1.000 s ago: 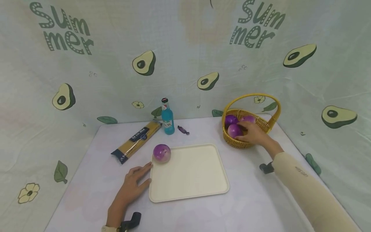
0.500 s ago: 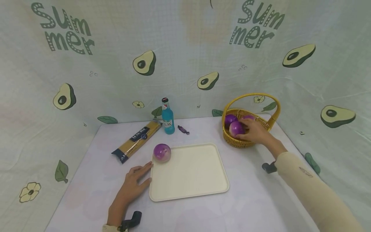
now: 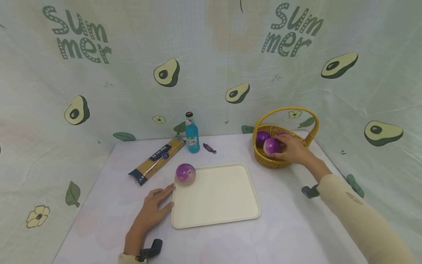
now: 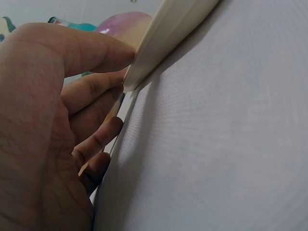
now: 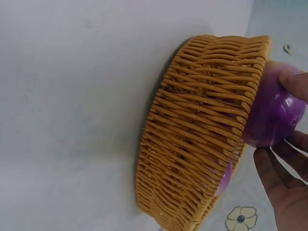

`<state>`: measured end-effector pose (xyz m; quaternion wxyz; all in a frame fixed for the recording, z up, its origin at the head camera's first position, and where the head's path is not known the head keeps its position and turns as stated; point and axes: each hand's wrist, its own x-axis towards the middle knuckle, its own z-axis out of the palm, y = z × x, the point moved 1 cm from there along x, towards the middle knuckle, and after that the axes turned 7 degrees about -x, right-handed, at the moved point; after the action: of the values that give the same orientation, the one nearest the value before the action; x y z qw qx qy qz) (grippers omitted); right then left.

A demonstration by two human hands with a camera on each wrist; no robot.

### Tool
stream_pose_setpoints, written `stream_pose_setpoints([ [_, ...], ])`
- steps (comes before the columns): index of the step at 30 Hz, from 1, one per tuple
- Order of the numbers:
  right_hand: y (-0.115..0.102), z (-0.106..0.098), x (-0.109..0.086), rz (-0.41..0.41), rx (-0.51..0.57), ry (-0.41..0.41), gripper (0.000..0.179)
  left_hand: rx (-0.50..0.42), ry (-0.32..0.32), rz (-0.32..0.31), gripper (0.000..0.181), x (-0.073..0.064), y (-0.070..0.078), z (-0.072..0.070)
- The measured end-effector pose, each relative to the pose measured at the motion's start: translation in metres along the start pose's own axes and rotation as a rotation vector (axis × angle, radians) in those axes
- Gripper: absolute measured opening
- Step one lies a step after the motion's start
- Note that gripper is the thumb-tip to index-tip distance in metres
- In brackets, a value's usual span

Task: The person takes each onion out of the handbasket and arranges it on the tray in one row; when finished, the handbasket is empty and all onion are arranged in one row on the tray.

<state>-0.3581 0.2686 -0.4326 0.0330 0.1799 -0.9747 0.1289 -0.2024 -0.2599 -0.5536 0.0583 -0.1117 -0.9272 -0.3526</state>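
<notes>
In the head view my right hand [image 3: 293,148] reaches into a yellow wicker basket [image 3: 273,163] at the back right. Its thumb and fingers grip a round purple onion with a pale end [image 3: 271,146], which stands partly above the rim in the right wrist view. Two more purple onions sit in the basket, one of them [image 3: 262,137] at its left. My left hand [image 3: 151,211] lies beside a cream tray [image 3: 215,196], fingers loosely extended. Thumb and fingertips touch the tray's left rim [image 4: 144,62]. Another purple onion [image 3: 185,173] rests at the tray's back left corner.
Behind the tray lie a pasta packet [image 3: 158,160] and a small purple wrapped candy [image 3: 209,148]. Between them stands a blue bottle [image 3: 192,135]. The basket's tall handle [image 3: 290,108] arches over the onions. A printed cloth [image 3: 204,66] hangs behind the table.
The onion in my right hand has shifted slightly right and up within the basket, the hand moving with it. My left hand keeps its place at the tray's rim.
</notes>
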Motion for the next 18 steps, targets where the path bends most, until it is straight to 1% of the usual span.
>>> stream_pose_setpoints([
  [4,-0.001,-0.002,-0.002,0.004,-0.002,-0.003,0.080,-0.010,-0.002,0.008,0.058,0.001,0.001,-0.001],
  [10,-0.007,-0.006,-0.006,0.011,0.013,-0.012,0.083,-0.029,-0.007,-0.006,0.058,0.000,0.001,-0.001],
  [14,-0.013,-0.007,-0.007,-0.009,0.018,-0.008,0.086,-0.033,0.000,-0.005,0.058,-0.001,0.001,-0.002],
  [18,-0.022,-0.008,-0.009,-0.019,0.016,-0.006,0.085,-0.041,0.005,0.001,0.058,-0.002,0.001,-0.002],
])
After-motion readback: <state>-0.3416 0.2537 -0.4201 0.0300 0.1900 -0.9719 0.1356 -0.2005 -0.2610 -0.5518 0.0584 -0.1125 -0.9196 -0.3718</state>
